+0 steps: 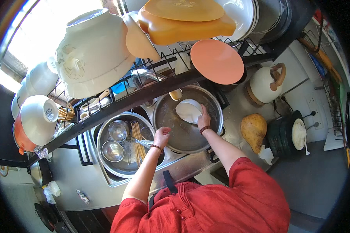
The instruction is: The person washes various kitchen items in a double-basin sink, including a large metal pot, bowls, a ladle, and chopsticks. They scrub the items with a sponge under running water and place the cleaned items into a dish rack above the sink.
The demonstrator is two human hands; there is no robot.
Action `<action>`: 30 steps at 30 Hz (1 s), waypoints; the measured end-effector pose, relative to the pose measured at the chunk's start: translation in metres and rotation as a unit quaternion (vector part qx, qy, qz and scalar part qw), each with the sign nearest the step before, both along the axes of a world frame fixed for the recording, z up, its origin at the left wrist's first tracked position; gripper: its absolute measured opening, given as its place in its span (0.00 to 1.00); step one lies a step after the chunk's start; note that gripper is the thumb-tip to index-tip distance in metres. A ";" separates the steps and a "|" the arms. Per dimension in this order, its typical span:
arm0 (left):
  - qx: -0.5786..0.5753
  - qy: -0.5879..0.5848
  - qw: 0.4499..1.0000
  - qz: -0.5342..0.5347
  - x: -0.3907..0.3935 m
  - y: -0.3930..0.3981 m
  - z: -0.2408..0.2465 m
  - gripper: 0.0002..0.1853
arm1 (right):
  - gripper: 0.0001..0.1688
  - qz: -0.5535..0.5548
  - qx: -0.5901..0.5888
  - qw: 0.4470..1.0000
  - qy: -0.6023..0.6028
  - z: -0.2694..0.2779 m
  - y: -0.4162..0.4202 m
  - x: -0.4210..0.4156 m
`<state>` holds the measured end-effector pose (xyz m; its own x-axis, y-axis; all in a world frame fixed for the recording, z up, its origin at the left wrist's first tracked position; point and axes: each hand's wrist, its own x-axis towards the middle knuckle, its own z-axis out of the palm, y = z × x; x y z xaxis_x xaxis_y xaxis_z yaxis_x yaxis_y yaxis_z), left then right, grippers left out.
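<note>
A white bowl (189, 111) is tilted in my right hand (203, 118), which grips its right rim. It is over a large round metal pot (218, 128) with murky water in it. My left hand (162, 136) hovers at the pot's left rim, fingers curled; whether anything is in them is hidden. Just left of it, a metal basin (100, 145) sits in the sink (112, 184). Several wooden chopsticks (138, 145), metal utensils (143, 142) and two small steel bowls, an upper one (118, 130) and a lower one (113, 151), lie in that basin.
A black dish rack (128, 100) crosses above the sink, bearing white bowls (93, 55), an orange dish (186, 26) and a pink plate (217, 61). On the right of the counter stand a white kettle (264, 83), a tan gourd (253, 129) and a dark green appliance (281, 138).
</note>
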<state>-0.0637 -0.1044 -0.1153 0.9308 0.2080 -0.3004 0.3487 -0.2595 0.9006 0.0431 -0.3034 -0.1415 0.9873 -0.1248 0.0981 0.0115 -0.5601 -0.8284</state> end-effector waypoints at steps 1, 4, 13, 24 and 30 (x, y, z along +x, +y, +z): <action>0.006 0.004 1.000 -0.001 0.000 -0.001 0.001 0.13 | 0.29 0.000 0.010 1.000 -0.017 -0.011 0.000 0.001; 0.026 0.020 0.999 0.006 -0.001 0.000 0.003 0.13 | 0.29 0.003 0.060 0.998 -0.021 -0.033 0.007 -0.002; 0.017 0.030 0.998 0.060 -0.008 0.012 0.011 0.12 | 0.20 -0.048 0.509 0.751 0.417 -0.045 0.019 -0.012; 0.021 0.020 0.999 0.033 -0.005 0.012 0.014 0.12 | 0.17 0.190 -0.167 0.779 0.574 0.021 0.010 0.078; 0.012 -0.009 0.999 0.028 -0.003 0.009 0.008 0.10 | 0.18 0.044 -0.116 0.971 0.207 0.034 0.020 0.035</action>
